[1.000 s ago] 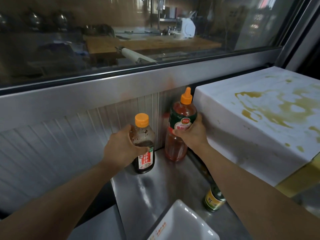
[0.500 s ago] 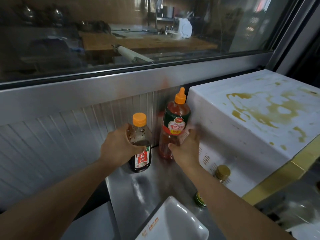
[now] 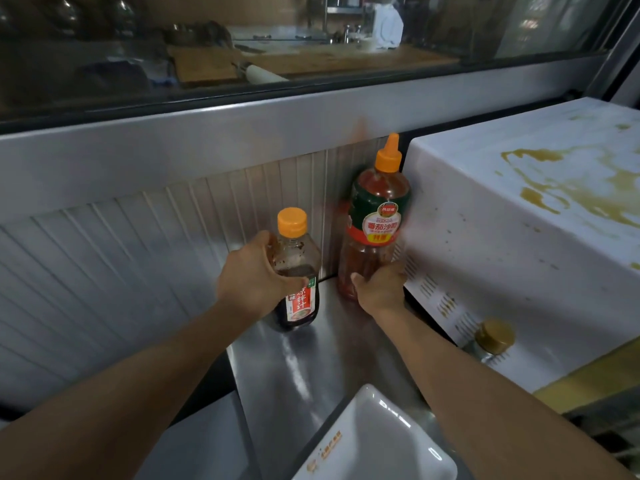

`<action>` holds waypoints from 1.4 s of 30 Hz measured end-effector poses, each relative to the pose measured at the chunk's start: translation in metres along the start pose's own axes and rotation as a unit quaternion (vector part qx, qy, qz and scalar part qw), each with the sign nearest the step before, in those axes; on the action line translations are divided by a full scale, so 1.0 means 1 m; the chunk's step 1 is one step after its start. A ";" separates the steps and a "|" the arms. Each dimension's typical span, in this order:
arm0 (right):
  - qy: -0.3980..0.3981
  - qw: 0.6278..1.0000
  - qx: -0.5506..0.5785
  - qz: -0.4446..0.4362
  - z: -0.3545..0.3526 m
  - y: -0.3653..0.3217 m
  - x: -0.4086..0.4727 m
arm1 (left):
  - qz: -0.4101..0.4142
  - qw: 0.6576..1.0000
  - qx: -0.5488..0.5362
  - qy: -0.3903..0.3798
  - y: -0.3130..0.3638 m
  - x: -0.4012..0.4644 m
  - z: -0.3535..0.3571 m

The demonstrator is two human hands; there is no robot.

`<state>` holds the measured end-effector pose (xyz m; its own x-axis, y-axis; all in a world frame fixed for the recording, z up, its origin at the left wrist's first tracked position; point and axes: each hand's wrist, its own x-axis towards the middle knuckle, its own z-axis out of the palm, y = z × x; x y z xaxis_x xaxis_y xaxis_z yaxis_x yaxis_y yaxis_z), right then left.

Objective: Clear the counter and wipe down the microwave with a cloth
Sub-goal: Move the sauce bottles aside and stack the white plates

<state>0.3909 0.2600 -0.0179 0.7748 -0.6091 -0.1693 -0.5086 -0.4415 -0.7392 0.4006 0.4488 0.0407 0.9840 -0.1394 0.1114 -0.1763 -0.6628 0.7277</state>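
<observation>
Your left hand point(image 3: 254, 271) grips the dark sauce bottle point(image 3: 295, 271), about half full, standing on the steel tabletop point(image 3: 311, 362). Your right hand point(image 3: 379, 289) grasps the base of the tall red sauce bottle point(image 3: 375, 216), nearly full, just beside the stained white microwave point(image 3: 519, 237). A gold-capped jar point(image 3: 493, 337) stands against the microwave's side; a white dish point(image 3: 377, 441) lies nearer you.

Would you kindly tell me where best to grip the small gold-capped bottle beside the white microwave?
Probably the gold cap and neck of the small gold-capped bottle, from above: the white microwave stands close on its right and the right forearm hides its body.
</observation>
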 end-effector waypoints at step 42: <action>-0.118 0.987 -0.006 -0.105 -0.050 0.022 -0.046 | -0.089 0.996 0.015 0.010 -0.009 -0.002 0.086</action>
<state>0.3248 0.2454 0.0064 0.9287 -0.3339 -0.1610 -0.3307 -0.5499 -0.7670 0.3980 0.3917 -0.0237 1.0000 -0.0033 -0.0050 0.0013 -0.6976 0.7165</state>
